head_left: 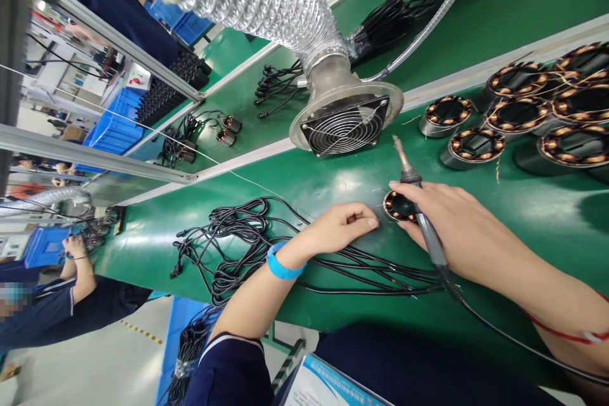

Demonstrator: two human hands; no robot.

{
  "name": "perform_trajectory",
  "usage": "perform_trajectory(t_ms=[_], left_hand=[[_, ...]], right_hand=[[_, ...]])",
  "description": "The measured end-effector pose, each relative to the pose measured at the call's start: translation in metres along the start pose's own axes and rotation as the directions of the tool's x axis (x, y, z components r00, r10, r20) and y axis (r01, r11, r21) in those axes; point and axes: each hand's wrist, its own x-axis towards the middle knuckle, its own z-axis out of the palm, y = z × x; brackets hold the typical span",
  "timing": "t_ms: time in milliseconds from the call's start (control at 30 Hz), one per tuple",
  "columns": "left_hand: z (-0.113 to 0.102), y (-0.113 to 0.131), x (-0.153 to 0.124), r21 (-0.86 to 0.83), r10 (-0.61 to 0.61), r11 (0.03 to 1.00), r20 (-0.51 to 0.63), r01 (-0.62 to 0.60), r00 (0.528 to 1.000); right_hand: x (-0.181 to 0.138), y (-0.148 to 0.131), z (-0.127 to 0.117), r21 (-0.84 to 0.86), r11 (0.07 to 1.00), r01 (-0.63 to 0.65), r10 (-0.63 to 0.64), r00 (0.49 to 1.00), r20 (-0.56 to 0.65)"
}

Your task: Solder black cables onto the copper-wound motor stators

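My right hand [469, 238] is closed around a soldering iron [431, 238], its metal tip pointing up and away from me. Those same fingers also touch a small motor stator [391, 205] with copper windings, partly covered by the hand. Just left of the stator, my left hand [340, 226] has its fingers curled together; what they pinch, if anything, is hidden. Beneath and beside that wrist, a tangle of black cables [238, 235] lies on the green bench [333, 177], the stripped ends reaching toward the iron's cord.
Several wound stators [516, 114] stand at the right rear. A fume extractor hood [349, 117] on a silver duct [266, 3] hangs over the bench. More cables [390, 19] lie behind the rail. A co-worker's hands [73, 245] show at far left.
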Motion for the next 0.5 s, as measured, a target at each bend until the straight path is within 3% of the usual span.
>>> perform_trajectory(t_ms=[167, 367, 433, 500], left_hand=[[0.009, 0.000, 0.002, -0.077, -0.030, 0.997, -0.044, 0.026, 0.999], [0.023, 0.000, 0.005, -0.357, -0.054, 0.931, 0.084, 0.080, 0.995], [0.026, -0.001, 0.000, -0.274, -0.049, 0.959, 0.098, 0.074, 0.994], [0.024, -0.003, -0.010, 0.015, -0.018, 1.000, 0.080, 0.017, 0.997]], right_hand=[[0.001, -0.005, -0.001, -0.045, 0.999, 0.026, -0.028, 0.999, -0.045], [-0.003, -0.003, 0.003, -0.031, 1.000, -0.006, 0.005, 1.000, -0.009], [-0.003, 0.002, 0.001, 0.014, 1.000, -0.015, 0.014, 1.000, 0.014], [-0.002, 0.008, -0.002, 0.054, 0.998, -0.029, 0.027, 0.999, 0.036]])
